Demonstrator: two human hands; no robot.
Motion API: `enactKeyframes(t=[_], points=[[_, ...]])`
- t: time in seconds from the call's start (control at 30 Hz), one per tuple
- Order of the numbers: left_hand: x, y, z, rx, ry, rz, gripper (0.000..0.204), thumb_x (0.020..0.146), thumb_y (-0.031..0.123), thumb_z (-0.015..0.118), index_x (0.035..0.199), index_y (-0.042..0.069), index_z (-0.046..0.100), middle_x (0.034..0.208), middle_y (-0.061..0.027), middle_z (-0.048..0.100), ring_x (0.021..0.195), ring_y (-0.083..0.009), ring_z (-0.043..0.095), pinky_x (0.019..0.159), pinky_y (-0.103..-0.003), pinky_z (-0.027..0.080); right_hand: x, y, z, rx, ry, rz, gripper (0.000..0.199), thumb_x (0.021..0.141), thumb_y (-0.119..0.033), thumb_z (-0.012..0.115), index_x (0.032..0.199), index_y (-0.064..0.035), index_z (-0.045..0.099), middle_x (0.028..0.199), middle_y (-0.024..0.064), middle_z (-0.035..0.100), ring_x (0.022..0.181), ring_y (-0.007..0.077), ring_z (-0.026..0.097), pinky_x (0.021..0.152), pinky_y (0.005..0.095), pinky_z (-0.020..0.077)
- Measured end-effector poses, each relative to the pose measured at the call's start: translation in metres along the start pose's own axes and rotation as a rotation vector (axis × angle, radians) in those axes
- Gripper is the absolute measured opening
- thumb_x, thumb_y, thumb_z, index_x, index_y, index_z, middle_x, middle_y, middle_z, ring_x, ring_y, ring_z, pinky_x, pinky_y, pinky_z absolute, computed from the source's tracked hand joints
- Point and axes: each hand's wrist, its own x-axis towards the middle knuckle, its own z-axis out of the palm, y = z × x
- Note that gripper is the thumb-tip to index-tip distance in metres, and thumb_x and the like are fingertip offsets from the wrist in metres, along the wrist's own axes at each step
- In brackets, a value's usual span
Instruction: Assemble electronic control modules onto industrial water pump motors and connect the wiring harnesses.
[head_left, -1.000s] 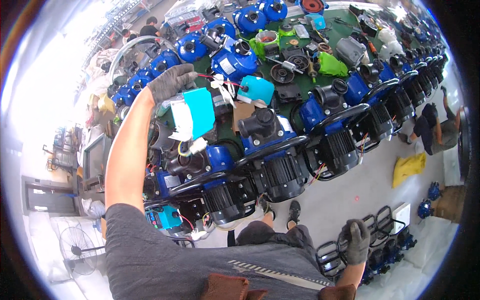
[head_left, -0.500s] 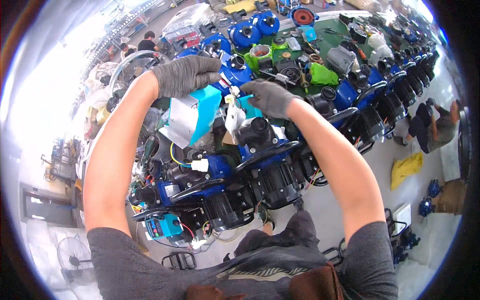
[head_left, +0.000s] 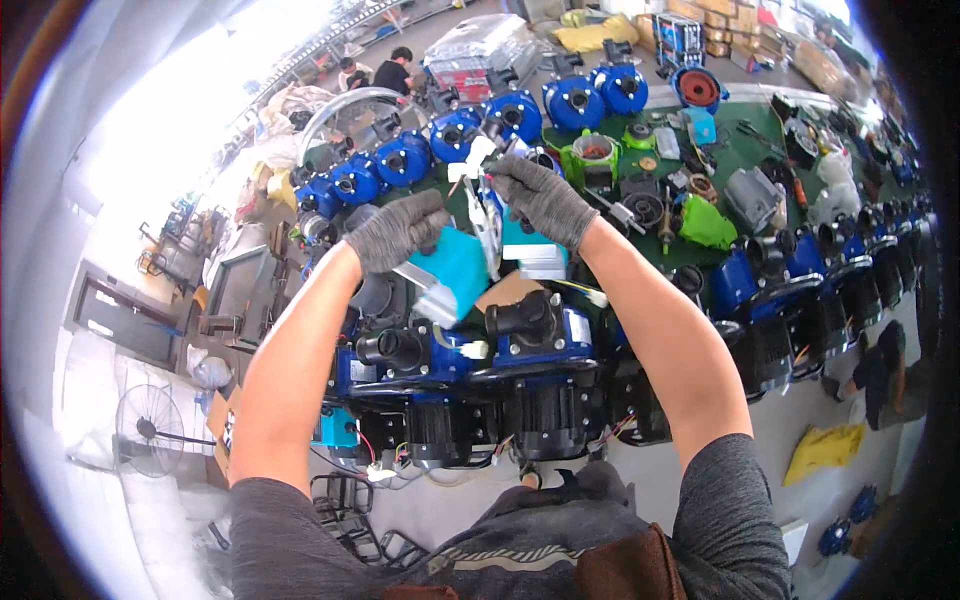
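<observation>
The left gloved hand (head_left: 398,232) is curled nearly closed at the upper edge of a turquoise control box (head_left: 458,268); whether it grips the box cannot be told. The right gloved hand (head_left: 545,198) has fingertips drawn together beside white connectors (head_left: 472,160) on thin wires, its exact hold unclear. The box is tilted, with a pale metal flange, above the green workbench (head_left: 738,112), behind motor pumps (head_left: 540,325) lining the near edge. A second turquoise box (head_left: 520,236) sits below the right hand, partly covered.
</observation>
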Motion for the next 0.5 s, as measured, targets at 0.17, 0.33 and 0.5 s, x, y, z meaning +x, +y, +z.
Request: enactKeyframes(t=[0.17,0.33,0.5], points=[[0.003,0.021,0.03,-0.113,0.277,0.231,0.04,0.108,0.043,0.054,0.115,0.004,0.055,0.086,-0.0011,0.055,0.083,-0.0106,0.055,0.078,-0.031,0.05,0.008,-0.039,0.0,-0.382,0.036,-0.308,0.014,0.099,-0.009,0.067,0.111,-0.0018,0.07,0.097,0.0074,0.07,0.083,0.0157,0.064,0.078,0.0302,0.0533],[0.017,0.05,0.033,-0.116,0.412,0.148,0.029,0.109,0.032,0.055,0.115,0.004,0.058,0.089,-0.0039,0.057,0.082,-0.0107,0.053,0.075,-0.031,0.047,-0.003,-0.064,-0.005,-0.968,0.223,-0.554,0.019,0.098,-0.023,0.061,0.108,-0.0104,0.072,0.097,0.0146,0.071,0.089,0.036,0.07,0.077,0.0458,0.0565],[0.026,0.084,0.026,0.025,0.531,0.229,0.027,0.108,0.03,0.056,0.112,0.004,0.058,0.089,-0.0083,0.058,0.082,-0.0161,0.054,0.076,-0.034,0.047,-0.024,-0.09,0.0,-1.349,0.149,-0.549,0.033,0.093,-0.014,0.057,0.126,-0.0136,0.061,0.112,0.0096,0.068,0.091,0.0267,0.073,0.074,0.039,0.0593]])
